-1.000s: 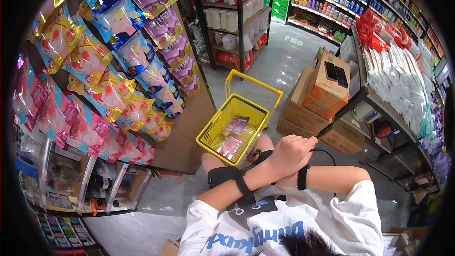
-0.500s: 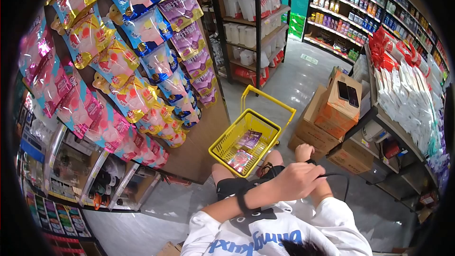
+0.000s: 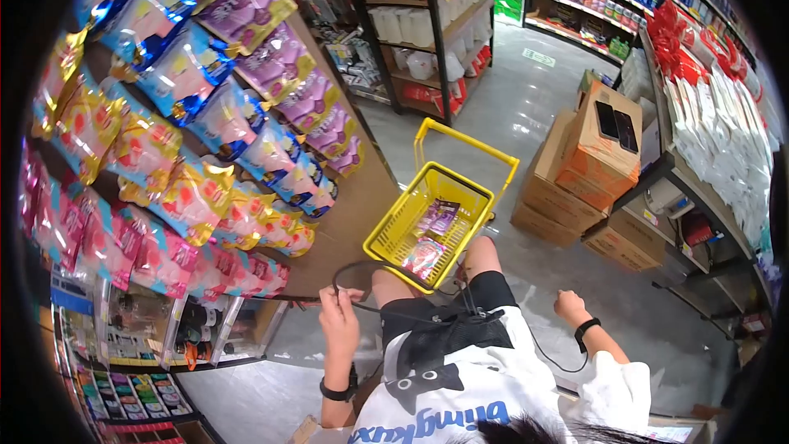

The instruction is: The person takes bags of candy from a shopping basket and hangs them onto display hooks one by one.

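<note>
My left hand (image 3: 339, 322) is raised at the left of my lap, its fingers closed on a black cable (image 3: 374, 309). The cable loops above the fingers and runs across toward my lap. Out to the right, my right hand (image 3: 570, 305) is curled shut beside the cardboard boxes, and nothing shows in it. A thin black cord (image 3: 549, 358) curves from my lap to the band on my right wrist. In front of my knees stands a yellow shopping basket (image 3: 386, 226) with a raised handle. Inside it lie a purple packet (image 3: 440, 217) and a red-and-white packet (image 3: 426, 257).
Candy bags (image 3: 185, 74) hang in rows on the left display. Cardboard boxes (image 3: 596, 156) are stacked at right, with two dark phones (image 3: 616, 126) on top. A black-framed rack (image 3: 436, 25) stands ahead. White packets (image 3: 719, 127) fill the right shelf.
My hands were together at the right, over my right wrist. They have parted: the left swung left with the cable, the right moved lower. The view has turned and shifted slightly.
</note>
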